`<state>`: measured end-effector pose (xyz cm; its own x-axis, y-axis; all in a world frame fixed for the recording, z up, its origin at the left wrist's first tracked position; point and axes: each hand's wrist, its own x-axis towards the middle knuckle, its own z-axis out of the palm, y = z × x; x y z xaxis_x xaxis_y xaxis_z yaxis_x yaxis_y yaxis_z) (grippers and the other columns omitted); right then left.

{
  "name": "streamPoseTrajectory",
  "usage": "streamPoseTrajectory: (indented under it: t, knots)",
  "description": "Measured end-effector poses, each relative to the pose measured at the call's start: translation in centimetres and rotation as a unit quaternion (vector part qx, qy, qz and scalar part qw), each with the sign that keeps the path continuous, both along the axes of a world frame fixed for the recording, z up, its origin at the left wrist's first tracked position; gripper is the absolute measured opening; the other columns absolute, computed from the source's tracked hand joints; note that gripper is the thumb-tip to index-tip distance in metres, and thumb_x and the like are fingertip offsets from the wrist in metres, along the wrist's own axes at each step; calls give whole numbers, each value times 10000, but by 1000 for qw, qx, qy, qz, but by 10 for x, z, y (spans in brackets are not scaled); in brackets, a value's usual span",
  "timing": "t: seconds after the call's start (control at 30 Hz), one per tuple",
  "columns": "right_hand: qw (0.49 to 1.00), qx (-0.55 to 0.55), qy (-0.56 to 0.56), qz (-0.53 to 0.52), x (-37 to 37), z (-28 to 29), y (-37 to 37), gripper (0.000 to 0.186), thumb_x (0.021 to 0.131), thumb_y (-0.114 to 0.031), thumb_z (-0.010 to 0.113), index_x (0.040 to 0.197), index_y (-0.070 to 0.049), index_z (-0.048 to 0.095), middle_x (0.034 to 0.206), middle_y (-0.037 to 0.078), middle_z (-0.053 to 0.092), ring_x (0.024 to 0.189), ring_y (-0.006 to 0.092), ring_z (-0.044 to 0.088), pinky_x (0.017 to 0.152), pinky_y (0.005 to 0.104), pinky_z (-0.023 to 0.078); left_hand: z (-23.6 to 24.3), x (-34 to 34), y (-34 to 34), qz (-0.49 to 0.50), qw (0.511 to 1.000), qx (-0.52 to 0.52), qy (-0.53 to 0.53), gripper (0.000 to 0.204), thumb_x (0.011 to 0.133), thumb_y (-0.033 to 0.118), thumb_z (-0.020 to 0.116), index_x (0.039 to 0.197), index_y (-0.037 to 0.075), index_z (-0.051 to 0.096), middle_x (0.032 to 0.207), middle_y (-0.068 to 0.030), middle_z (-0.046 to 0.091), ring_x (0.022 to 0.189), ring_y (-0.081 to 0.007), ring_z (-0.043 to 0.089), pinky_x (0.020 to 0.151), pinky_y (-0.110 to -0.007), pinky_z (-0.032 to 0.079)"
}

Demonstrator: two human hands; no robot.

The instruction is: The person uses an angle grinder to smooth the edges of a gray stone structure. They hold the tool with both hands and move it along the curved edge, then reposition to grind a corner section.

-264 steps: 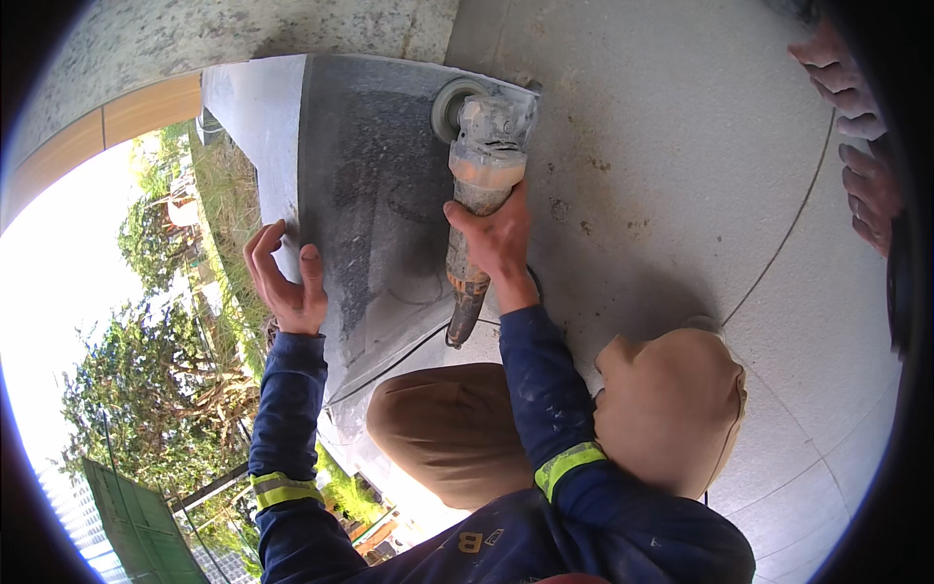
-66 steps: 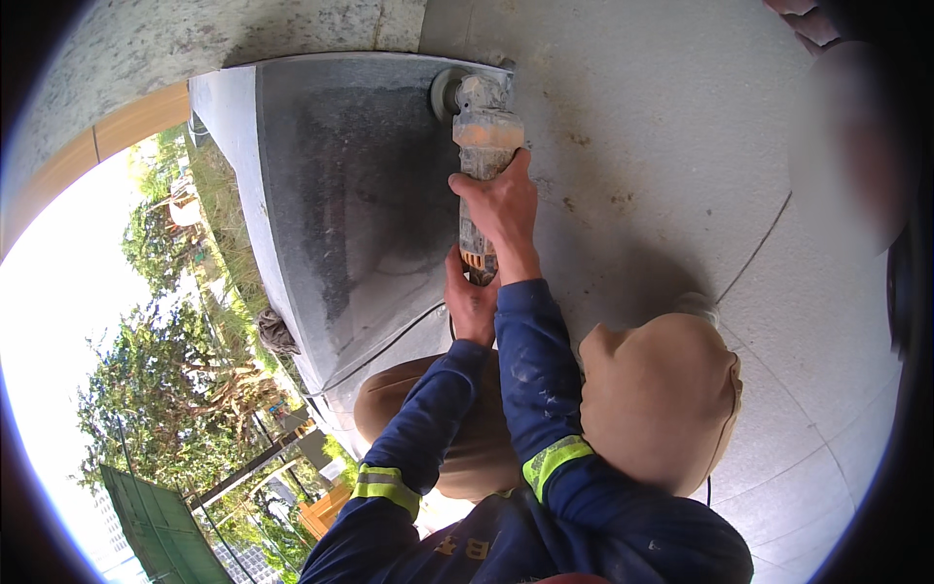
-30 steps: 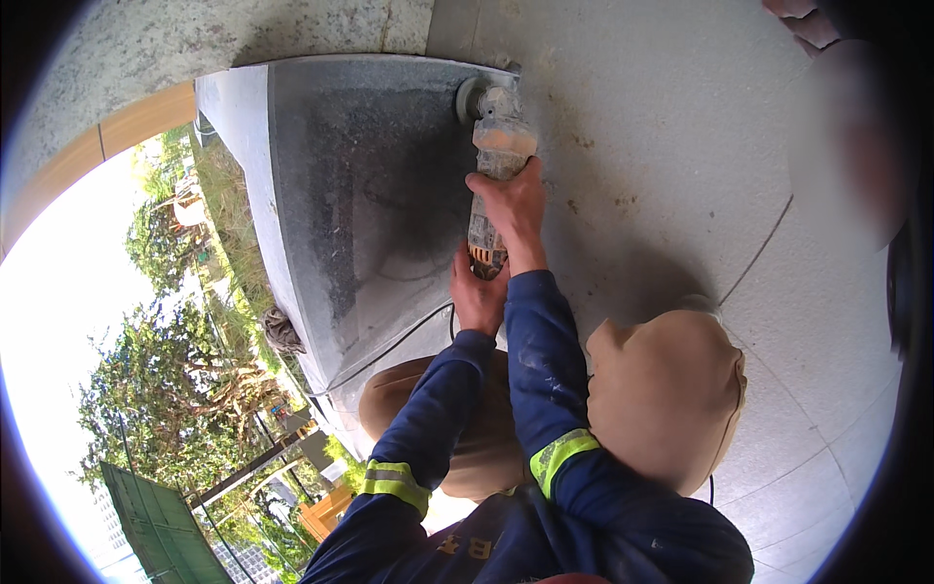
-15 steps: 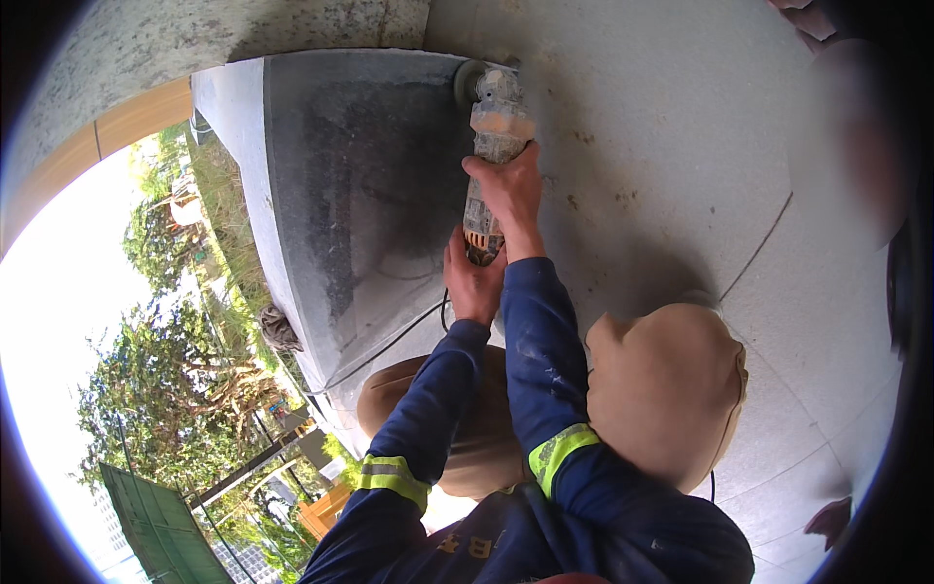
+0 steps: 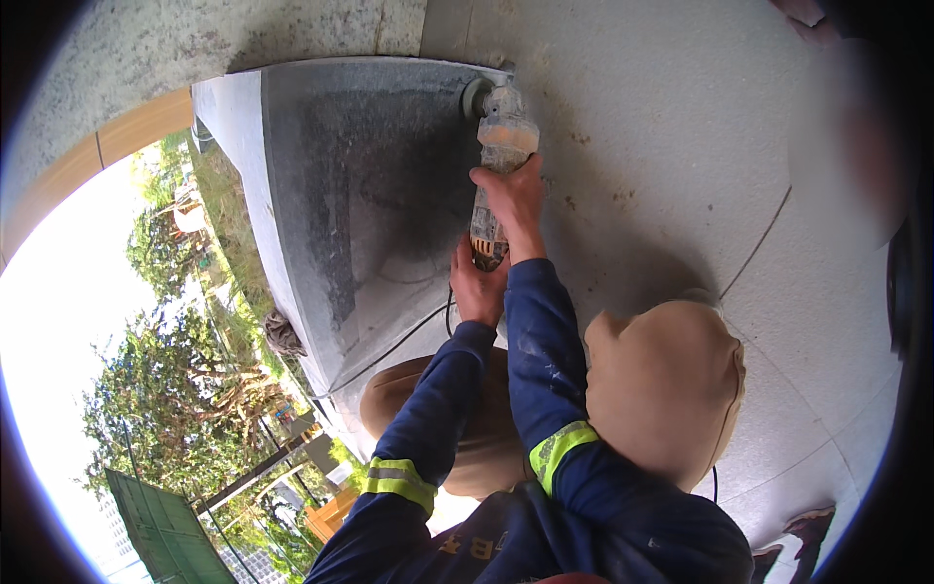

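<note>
Both my hands are on a dusty angle grinder (image 5: 505, 154) with an orange vented rear end. My right hand (image 5: 514, 197) wraps round its body from the right. At the back end, the fingers of my left hand (image 5: 478, 288) close round the housing. The tool's round disc (image 5: 475, 98) stands against the far right edge of a grey stone surface (image 5: 379, 175), which is darker over its middle. A black cord (image 5: 389, 351) runs from beside my left hand across the pale near edge of the stone.
Grey floor tiles (image 5: 671, 185) with dark joints lie to the right. A speckled slab (image 5: 321, 29) borders the stone at the far side. A crumpled cloth (image 5: 283, 334) rests at its left edge, with trees (image 5: 165, 389) and a green panel (image 5: 165, 526) beyond. My bent knees (image 5: 666, 389) flank my arms.
The grinder and both hands sit slightly lower and further right in the picture; the view itself has shifted a little too. My grip looks the same.
</note>
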<state>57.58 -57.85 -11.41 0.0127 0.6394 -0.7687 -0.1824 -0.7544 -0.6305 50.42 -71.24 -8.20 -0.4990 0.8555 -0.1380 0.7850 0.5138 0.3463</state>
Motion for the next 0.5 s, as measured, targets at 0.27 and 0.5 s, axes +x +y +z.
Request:
streamPoseTrajectory:
  t: [0.27,0.5]
  knots:
    - [1000,2,19,-18,2,-1,6,731,684,-268,826,1223,58,456,1056,273,680,977,401,692,862,451,537,5,8,9,5,1000,-11,14,763,752,304,850,1347,-39,517,1166,-274,611,1068,-440,621,901,-480,505]
    - [1000,5,4,4,5,2,-1,736,678,-280,829,1224,46,457,1062,268,676,974,413,685,864,446,536,-2,8,-1,4,1000,6,16,753,758,313,843,1352,-20,522,1159,-271,620,1072,-449,620,907,-485,504]
